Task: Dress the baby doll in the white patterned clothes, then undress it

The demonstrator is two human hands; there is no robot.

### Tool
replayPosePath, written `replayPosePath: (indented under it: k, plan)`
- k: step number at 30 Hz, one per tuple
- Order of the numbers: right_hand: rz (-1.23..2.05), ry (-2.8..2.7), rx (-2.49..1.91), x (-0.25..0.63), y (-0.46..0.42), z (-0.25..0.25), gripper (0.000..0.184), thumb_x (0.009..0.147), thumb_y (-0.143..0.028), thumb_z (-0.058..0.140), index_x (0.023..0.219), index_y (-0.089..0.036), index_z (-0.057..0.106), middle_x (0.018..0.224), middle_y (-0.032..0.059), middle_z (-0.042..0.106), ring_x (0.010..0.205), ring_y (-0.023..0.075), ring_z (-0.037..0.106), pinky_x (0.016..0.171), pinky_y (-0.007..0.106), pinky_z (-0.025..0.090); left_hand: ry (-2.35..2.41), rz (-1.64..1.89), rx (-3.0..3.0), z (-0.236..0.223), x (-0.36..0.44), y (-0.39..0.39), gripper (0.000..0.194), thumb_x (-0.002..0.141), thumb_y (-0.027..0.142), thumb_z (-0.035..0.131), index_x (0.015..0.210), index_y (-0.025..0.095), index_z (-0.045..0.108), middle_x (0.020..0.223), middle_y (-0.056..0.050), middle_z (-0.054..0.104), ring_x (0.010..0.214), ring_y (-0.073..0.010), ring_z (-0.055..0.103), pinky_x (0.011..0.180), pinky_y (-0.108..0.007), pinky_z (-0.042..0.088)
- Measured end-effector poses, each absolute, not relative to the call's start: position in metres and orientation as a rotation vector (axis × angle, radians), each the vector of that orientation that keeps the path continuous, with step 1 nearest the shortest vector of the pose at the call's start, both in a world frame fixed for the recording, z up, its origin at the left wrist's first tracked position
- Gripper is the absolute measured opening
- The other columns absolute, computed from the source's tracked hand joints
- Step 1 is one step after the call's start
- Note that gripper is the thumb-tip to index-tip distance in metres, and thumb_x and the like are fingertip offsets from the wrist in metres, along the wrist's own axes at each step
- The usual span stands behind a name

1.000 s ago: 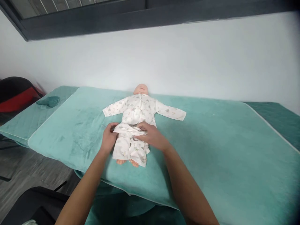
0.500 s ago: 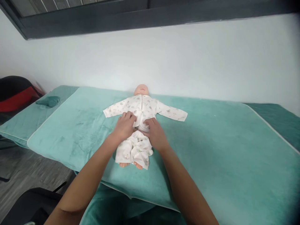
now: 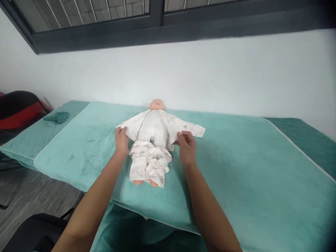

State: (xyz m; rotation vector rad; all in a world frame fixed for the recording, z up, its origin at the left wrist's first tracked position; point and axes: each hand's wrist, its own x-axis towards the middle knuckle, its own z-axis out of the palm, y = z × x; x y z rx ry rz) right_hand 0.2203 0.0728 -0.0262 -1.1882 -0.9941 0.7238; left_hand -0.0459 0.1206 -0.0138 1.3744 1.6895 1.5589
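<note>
A baby doll (image 3: 152, 128) lies on its back, head toward the wall, its white cloth torso bare. Its white printed shirt (image 3: 172, 126) is spread apart at the front, with the sleeves stretched out to both sides. My left hand (image 3: 121, 140) grips the shirt's left front edge. The right front edge is pinched between thumb and fingers of my right hand (image 3: 187, 145). Matching printed pants (image 3: 149, 161) are bunched low on the doll's legs, and its toes show below the cuffs.
The doll rests on a padded bed with a teal cover (image 3: 236, 168), set against a white wall (image 3: 183, 77). A dark-framed window (image 3: 157, 21) is above. To the left are a black and red chair (image 3: 21, 112) and a black seat (image 3: 34, 231) near the bed's front edge.
Both hands have moved outward from the doll's middle, pulling the shirt fronts apart. The white torso is now uncovered. The camera view has tilted slightly upward.
</note>
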Motion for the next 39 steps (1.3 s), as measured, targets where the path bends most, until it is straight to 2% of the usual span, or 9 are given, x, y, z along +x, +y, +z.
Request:
replayPosePath:
  k: [4, 7, 12, 15, 18, 22, 29, 35, 39]
  plan:
    - [0.404, -0.768, -1.629, 0.278, 0.063, -0.046, 0.024, 0.080, -0.045, 0.058, 0.085, -0.023, 0.051, 0.079, 0.0004, 0.056, 0.073, 0.0186, 0.054, 0.073, 0.036, 0.049, 2.002, 1.755, 1.180, -0.040, -0.081, 0.126, 0.014, 0.079, 0.025, 0.060, 0.083, 0.022, 0.047, 0.091, -0.001, 0.051, 0.094, -0.0173, 0.051, 0.087, -0.031, 0.043]
    - [0.106, -0.883, -1.835, 0.291, 0.049, -0.057, 0.024, 0.078, -0.038, 0.059, 0.095, -0.021, 0.055, 0.092, 0.0058, 0.059, 0.080, 0.0208, 0.055, 0.082, 0.040, 0.047, 1.816, 1.675, 1.358, -0.051, -0.084, 0.116, 0.016, 0.079, 0.029, 0.062, 0.092, 0.020, 0.055, 0.097, -0.003, 0.058, 0.097, -0.0173, 0.055, 0.088, -0.030, 0.043]
    - [0.493, -1.311, -1.442, 0.245, 0.032, -0.056, 0.029, 0.087, -0.044, 0.057, 0.103, -0.020, 0.061, 0.092, 0.0049, 0.064, 0.083, 0.0199, 0.060, 0.077, 0.034, 0.050, 1.225, 1.080, 1.639, -0.044, -0.078, 0.096, 0.029, 0.082, 0.046, 0.065, 0.090, 0.019, 0.071, 0.087, -0.003, 0.069, 0.080, -0.0174, 0.061, 0.073, -0.028, 0.047]
    - [0.740, -1.587, -1.249, 0.225, 0.026, -0.051, 0.021, 0.087, -0.040, 0.060, 0.096, -0.022, 0.064, 0.095, 0.0034, 0.066, 0.088, 0.0188, 0.061, 0.079, 0.032, 0.049, 1.123, 0.931, 1.648, -0.036, -0.083, 0.091, 0.031, 0.081, 0.049, 0.068, 0.089, 0.020, 0.074, 0.081, -0.003, 0.068, 0.072, -0.0165, 0.059, 0.066, -0.027, 0.046]
    - [0.901, -1.710, -1.182, 0.224, 0.024, -0.047, 0.019, 0.085, -0.038, 0.063, 0.093, -0.022, 0.064, 0.095, 0.0021, 0.064, 0.085, 0.0175, 0.059, 0.077, 0.031, 0.048, 1.004, 0.904, 1.670, -0.031, -0.088, 0.090, 0.030, 0.078, 0.048, 0.073, 0.083, 0.019, 0.075, 0.090, -0.006, 0.070, 0.079, -0.0190, 0.062, 0.071, -0.029, 0.049]
    - [0.950, -1.744, -1.171, 0.228, 0.024, -0.045, 0.020, 0.083, -0.039, 0.066, 0.094, -0.022, 0.064, 0.095, 0.0022, 0.063, 0.082, 0.0163, 0.056, 0.074, 0.029, 0.047, 0.956, 0.910, 1.657, -0.030, -0.088, 0.090, 0.039, 0.086, 0.053, 0.063, 0.071, 0.018, 0.073, 0.092, -0.009, 0.070, 0.081, -0.0205, 0.062, 0.072, -0.031, 0.051]
    - [0.885, -1.767, -1.271, 0.224, 0.027, -0.054, 0.014, 0.082, -0.034, 0.064, 0.082, -0.020, 0.060, 0.069, -0.0051, 0.049, 0.065, 0.0122, 0.042, 0.061, 0.023, 0.037, 0.941, 0.774, 1.732, -0.027, -0.087, 0.091, 0.024, 0.079, 0.044, 0.072, 0.086, 0.022, 0.076, 0.099, -0.006, 0.066, 0.075, -0.0153, 0.059, 0.065, -0.027, 0.048]
    - [0.680, -1.556, -1.324, 0.210, 0.043, -0.053, 0.013, 0.084, -0.034, 0.056, 0.090, -0.022, 0.057, 0.086, -0.0005, 0.059, 0.076, 0.0159, 0.055, 0.070, 0.027, 0.044, 0.962, 0.917, 1.796, -0.028, -0.082, 0.094, 0.021, 0.081, 0.041, 0.071, 0.078, 0.021, 0.071, 0.124, -0.009, 0.062, 0.096, -0.0194, 0.063, 0.078, -0.030, 0.051]
    - [0.795, -1.356, -1.276, 0.204, 0.054, -0.054, 0.021, 0.086, -0.044, 0.058, 0.089, -0.023, 0.054, 0.078, -0.0032, 0.056, 0.070, 0.0148, 0.051, 0.066, 0.026, 0.043, 1.035, 1.233, 1.570, -0.039, -0.063, 0.097, 0.023, 0.086, 0.041, 0.067, 0.080, 0.020, 0.062, 0.142, -0.010, 0.057, 0.122, -0.0235, 0.058, 0.096, -0.035, 0.048]
